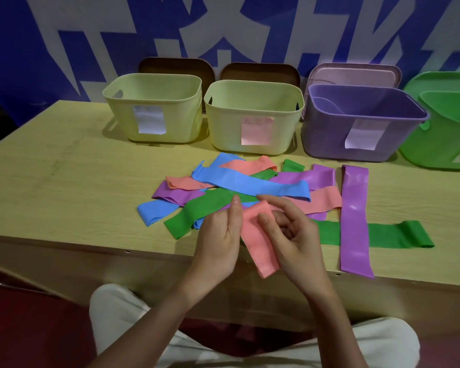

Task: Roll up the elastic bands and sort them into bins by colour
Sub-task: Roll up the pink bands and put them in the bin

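A pink elastic band [258, 243] hangs between my hands above the table's front edge, its lower end dangling past the edge. My left hand [219, 235] pinches its top left side. My right hand [290, 229] grips the folded top end with curled fingers. Behind my hands lies a pile of flat bands: a blue band [250, 183], a green band [205, 208], more pink and purple ones. A long purple band [355, 221] lies apart on the right, across a green band [398, 235].
Four bins stand along the back of the wooden table [64, 181]: two pale yellow bins [154, 107] [252, 115], a purple bin [361, 123] and a green bin [446, 128] at the right edge. Paper labels hang on their fronts. Lids lean behind them.
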The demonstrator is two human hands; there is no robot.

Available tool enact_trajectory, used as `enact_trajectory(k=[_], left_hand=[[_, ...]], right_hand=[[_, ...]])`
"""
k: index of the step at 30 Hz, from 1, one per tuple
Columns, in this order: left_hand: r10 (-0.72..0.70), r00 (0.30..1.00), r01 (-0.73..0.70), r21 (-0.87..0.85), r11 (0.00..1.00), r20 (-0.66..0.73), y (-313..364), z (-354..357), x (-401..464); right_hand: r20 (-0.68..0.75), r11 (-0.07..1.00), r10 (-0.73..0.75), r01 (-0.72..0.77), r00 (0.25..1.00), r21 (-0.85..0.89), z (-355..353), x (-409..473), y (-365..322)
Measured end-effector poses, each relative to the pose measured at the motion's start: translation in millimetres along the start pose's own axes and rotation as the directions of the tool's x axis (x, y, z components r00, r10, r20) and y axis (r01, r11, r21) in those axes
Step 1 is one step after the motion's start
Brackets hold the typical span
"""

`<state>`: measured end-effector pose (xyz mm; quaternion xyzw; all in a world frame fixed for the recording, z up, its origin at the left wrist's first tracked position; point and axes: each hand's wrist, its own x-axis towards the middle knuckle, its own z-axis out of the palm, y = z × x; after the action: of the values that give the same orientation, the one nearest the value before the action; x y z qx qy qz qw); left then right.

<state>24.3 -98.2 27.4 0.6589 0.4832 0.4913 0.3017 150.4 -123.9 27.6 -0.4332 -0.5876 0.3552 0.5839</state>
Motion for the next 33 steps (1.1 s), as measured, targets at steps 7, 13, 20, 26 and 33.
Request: enact_trajectory(k=[7,13,20,26,33], left_hand=[[-0.488,0.844,0.535,-0.279,0.798,0.223,20.2,-4.3,4.8],[-0.255,0.944,0.282,-0.111,0.953,0.212,12.1,-7.2,7.1],[0.028,0.989,-0.038,0.072,0.997,0.147,6.1,-4.7,-1.0],[-0.273,0.943,0.318,-0.279,0.906,0.189,18.9,-4.7,2.6],[-0.336,0.901,0.408,-0.269,0.873,0.276,22.9,-9.8,7.0]], right_hand=[[0.04,1.0,0.01,-0.01,0.999,-0.005,-1.0,3.3,-2.5],[0.017,0.998,0.007,-0.006,1.0,-0.065,-2.0,2.0,2.0],[-0.012,0.999,-0.003,0.003,1.0,-0.039,-0.9,0.1,0.9],[0.003,0.999,-0.036,0.036,0.999,-0.022,-8.0,0.8,-0.6],[0.007,0.999,-0.021,0.021,1.0,-0.029,-7.1,2.0,-5.6]])
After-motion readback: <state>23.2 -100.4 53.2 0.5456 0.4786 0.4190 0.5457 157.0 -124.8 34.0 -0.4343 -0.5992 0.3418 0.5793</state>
